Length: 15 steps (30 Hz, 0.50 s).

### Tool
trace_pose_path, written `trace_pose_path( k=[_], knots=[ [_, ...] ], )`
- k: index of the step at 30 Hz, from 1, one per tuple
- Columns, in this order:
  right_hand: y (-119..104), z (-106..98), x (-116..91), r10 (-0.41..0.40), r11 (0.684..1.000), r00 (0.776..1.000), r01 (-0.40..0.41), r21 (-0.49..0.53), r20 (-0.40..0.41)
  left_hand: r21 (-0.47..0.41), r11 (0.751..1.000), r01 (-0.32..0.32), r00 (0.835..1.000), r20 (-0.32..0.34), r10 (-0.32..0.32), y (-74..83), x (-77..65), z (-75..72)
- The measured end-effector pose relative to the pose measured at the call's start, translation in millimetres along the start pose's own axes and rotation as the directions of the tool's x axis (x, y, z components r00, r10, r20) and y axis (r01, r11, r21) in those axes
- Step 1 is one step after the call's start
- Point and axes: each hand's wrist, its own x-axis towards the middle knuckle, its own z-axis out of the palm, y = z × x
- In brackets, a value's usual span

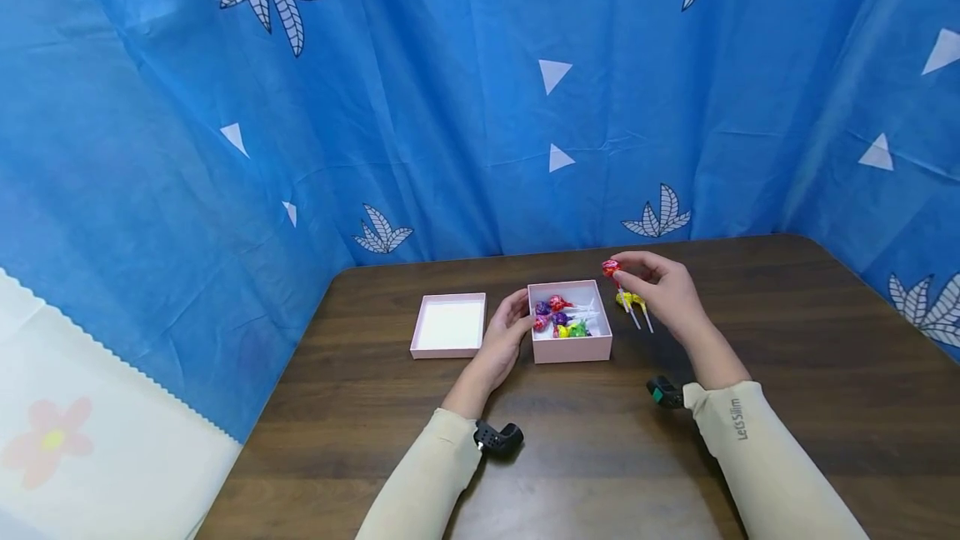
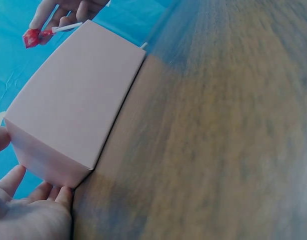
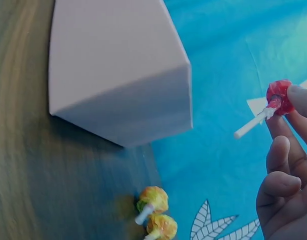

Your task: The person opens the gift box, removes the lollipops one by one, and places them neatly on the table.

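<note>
A pink box with a white inside stands on the table, holding several wrapped lollipops in red, purple, yellow and green. My left hand grips its left wall, thumb at the rim and fingers against the outside, as the left wrist view shows. Above the table just right of the box, my right hand pinches a red lollipop by its wrapped head between thumb and fingers, its white stick pointing down toward the box side. Below that hand, two yellow lollipops lie beside the box.
The box's shallow lid, pink with a white inside, lies on the table to the left of my left hand. A blue patterned curtain hangs behind the dark wooden table. Black bands with cameras sit at both wrists.
</note>
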Motion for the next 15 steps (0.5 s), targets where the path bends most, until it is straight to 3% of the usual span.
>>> trace_pose_path(
  k=[7, 15],
  knots=[
    [9.8, -9.3, 4.9, 0.030, 0.999, 0.997, -0.028, 0.020, -0.069, 0.012, 1.000, 0.006, 1.000, -0.007, -0.005, 2.3, 0.7, -0.8],
    [30.7, -18.3, 1.2, 0.120, 0.992, 0.990, -0.116, 0.052, -0.073, 0.000, 1.000, 0.010, 1.000, 0.010, -0.010, 1.5, 0.0, 0.3]
  ],
)
